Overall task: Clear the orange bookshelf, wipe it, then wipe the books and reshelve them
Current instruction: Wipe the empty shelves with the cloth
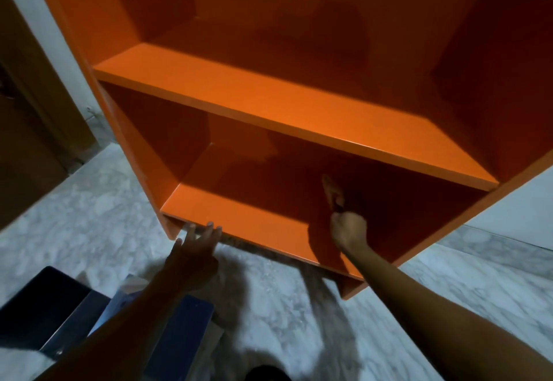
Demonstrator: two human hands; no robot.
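Note:
The orange bookshelf [287, 102] stands in front of me with both visible shelves bare. My right hand [348, 231] reaches into the lowest compartment and is closed around the dark handle of a small brush [330, 189], whose pale bristles touch the shaded bottom board. My left hand [199, 240] has its fingers spread, fingertips resting on the front edge of the bottom board at the left. Several dark blue books [179, 329] lie stacked on the floor at the lower left, partly hidden by my left forearm.
The floor [299, 306] is pale marble. A brown wooden door [33, 129] stands to the left of the shelf. A white wall [514, 216] shows at the right. A black box or book [39, 309] lies at the far lower left.

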